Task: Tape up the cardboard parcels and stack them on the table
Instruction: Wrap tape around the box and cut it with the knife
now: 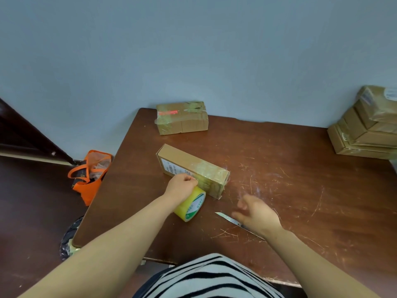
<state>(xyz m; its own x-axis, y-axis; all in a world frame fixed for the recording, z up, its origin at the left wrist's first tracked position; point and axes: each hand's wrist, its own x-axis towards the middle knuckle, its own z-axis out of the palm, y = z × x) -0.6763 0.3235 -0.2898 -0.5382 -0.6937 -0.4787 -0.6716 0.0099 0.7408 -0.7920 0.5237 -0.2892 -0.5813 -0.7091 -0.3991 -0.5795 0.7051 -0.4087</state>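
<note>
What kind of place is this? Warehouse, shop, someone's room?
Probably a makeshift packing spot in a small room, not a warehouse: a scratched wooden table against a plain wall, a stack of taped parcels at its right edge, a tape roll and knife by the long parcel.

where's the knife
In the head view the silver-bladed knife lies on the brown wooden table, right of the yellow tape roll, partly under the right hand.
</note>
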